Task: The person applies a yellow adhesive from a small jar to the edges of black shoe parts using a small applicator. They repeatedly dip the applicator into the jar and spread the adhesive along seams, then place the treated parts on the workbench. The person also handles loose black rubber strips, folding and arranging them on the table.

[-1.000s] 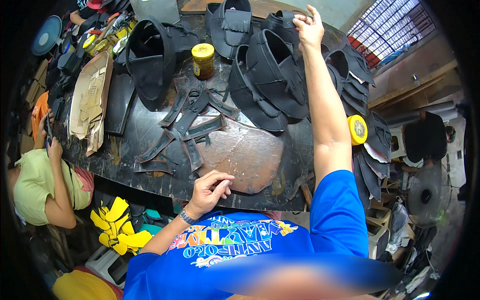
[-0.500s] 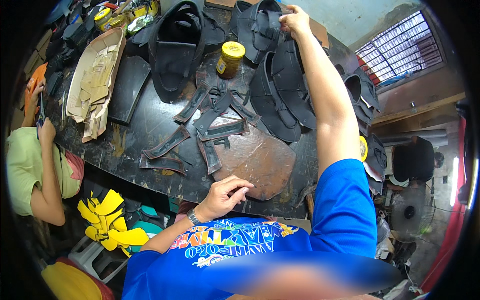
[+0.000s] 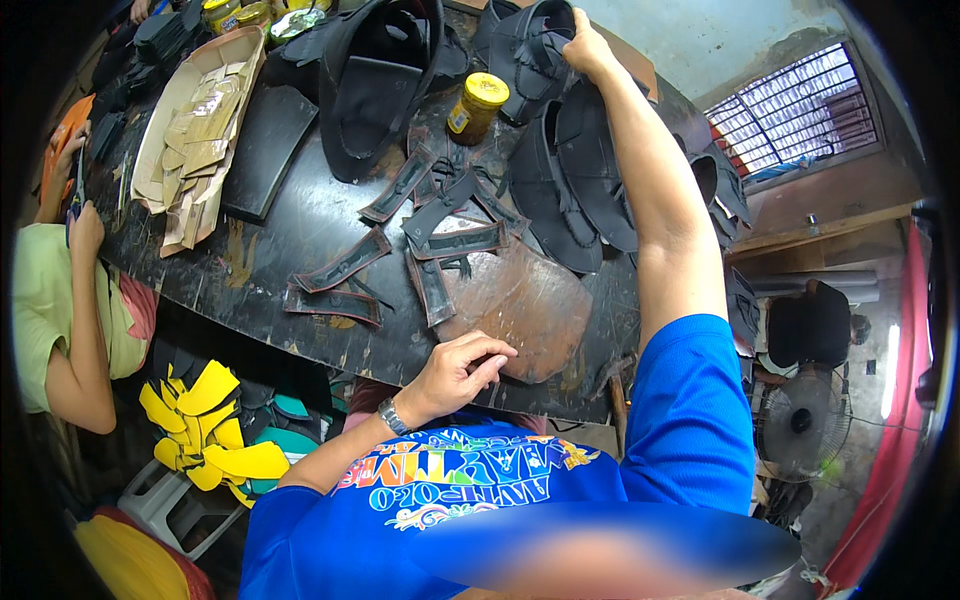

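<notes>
At the far side of the table, my right hand point(image 3: 592, 46) pinches the edge of a black leather shoe upper point(image 3: 541, 62). Part of that grip is hidden behind the hand itself. My left hand point(image 3: 466, 368), with fingers curled together and nothing visible in them, hovers at the near edge of a brown cutting board point(image 3: 530, 308). Beyond the board lie several dark straps with reddish edges point(image 3: 432, 291), some with cords. More black shoe uppers point(image 3: 548, 195) rest beside my right forearm. A yellow-lidded jar point(image 3: 477, 110) stands between the straps and the held upper.
A long tray of cardboard pieces point(image 3: 158, 180) lies left on the dark table point(image 3: 250, 290). Near it is a large black shoe-shaped piece point(image 3: 345, 150). Another person point(image 3: 70, 330) holds scissors at the left. Yellow cut pieces point(image 3: 215, 425) sit on a stool; a fan point(image 3: 803, 425) stands right.
My view has shifted slightly, so the table things sit a little differently in it. The right hand stays at the far shoe upper; the left hand remains curled near the board.
</notes>
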Demonstrator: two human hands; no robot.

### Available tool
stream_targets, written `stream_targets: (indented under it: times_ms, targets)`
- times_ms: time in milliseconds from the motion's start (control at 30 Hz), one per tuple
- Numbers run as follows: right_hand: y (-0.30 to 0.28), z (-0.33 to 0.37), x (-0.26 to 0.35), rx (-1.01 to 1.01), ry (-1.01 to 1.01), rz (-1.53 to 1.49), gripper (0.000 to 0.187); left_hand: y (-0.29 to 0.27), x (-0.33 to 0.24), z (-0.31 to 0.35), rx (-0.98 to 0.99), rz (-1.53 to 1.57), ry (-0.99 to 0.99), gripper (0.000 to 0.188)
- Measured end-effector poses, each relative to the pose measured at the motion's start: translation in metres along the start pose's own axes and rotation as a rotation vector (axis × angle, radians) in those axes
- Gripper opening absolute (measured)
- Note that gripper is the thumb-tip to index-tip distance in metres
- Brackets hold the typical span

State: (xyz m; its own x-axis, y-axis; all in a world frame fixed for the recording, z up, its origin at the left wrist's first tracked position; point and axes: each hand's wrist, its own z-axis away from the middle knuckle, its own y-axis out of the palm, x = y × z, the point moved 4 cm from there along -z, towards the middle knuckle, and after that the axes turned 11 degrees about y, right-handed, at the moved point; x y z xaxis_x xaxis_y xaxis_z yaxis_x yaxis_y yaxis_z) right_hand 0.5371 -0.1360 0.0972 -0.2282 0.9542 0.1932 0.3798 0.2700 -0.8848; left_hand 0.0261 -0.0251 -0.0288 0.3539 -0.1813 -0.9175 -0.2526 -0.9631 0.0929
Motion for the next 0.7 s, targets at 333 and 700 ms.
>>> stream_targets:
  times_ms: [333, 700]
  targets:
    - [-0.106, 0.191, 0.11, 0.099, -0.185, -1.278, 0.078, 0.0, 0.001, -0.001, 0.029, -0.03, -0.004, 0.014]
    - [-0.09, 0.392, 0.143, 0.45, -0.149, -0.877, 0.08, -0.053, -0.065, 0.023, -0.062, -0.121, 0.261, 0.012]
